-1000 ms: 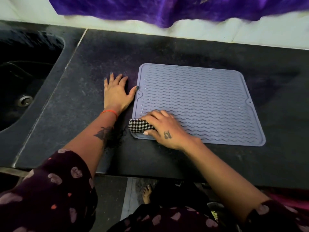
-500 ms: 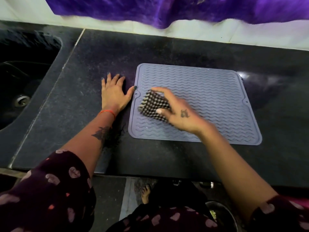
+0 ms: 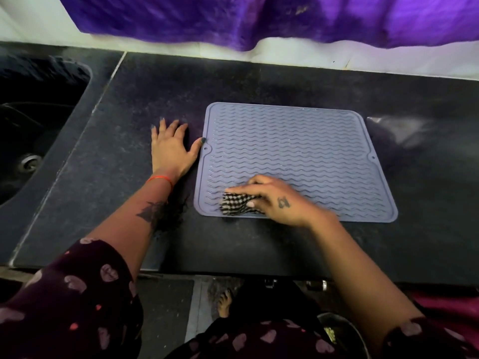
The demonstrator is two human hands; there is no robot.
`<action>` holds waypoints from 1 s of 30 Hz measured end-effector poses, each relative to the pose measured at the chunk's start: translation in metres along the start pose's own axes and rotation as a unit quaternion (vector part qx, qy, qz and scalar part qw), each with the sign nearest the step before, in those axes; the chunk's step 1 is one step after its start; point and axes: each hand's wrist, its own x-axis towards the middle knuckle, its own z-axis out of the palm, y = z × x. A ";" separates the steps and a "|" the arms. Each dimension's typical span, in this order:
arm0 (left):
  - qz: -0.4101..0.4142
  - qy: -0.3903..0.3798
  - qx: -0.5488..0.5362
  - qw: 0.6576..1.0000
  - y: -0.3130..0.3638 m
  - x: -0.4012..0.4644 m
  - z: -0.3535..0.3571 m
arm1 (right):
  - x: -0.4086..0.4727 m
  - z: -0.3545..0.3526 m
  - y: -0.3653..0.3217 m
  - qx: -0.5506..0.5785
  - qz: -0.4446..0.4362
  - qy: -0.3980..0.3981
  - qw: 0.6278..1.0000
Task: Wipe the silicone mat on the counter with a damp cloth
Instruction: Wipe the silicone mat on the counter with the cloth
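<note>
A grey-blue silicone mat (image 3: pixel 298 151) with wavy ridges lies flat on the black counter (image 3: pixel 116 177). My right hand (image 3: pixel 274 200) presses a black-and-white checked cloth (image 3: pixel 237 204) onto the mat's near left part, close to its front edge. Most of the cloth is hidden under my fingers. My left hand (image 3: pixel 171 149) lies flat on the counter just left of the mat, fingers spread, with its thumb tip touching the mat's left edge.
A dark sink (image 3: pixel 33 120) with a metal drain is sunk into the counter at the far left. A purple cloth (image 3: pixel 259 19) hangs over the white wall behind. The counter's front edge runs below my arms; my foot shows on the floor beneath.
My right hand has drawn the cloth back from the mat's left middle down to its near edge. My left hand has stayed in place beside the mat.
</note>
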 end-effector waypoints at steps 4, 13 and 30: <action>0.004 -0.001 0.013 1.000 0.003 -0.001 0.000 | -0.011 -0.025 0.021 0.023 0.074 0.084 0.993; 0.007 -0.007 0.049 0.999 0.005 -0.004 -0.003 | 0.001 0.038 -0.015 -0.101 -0.001 0.166 0.981; 0.034 -0.009 -0.058 0.998 0.054 -0.003 0.009 | 0.012 -0.006 0.018 -0.039 0.085 0.173 0.980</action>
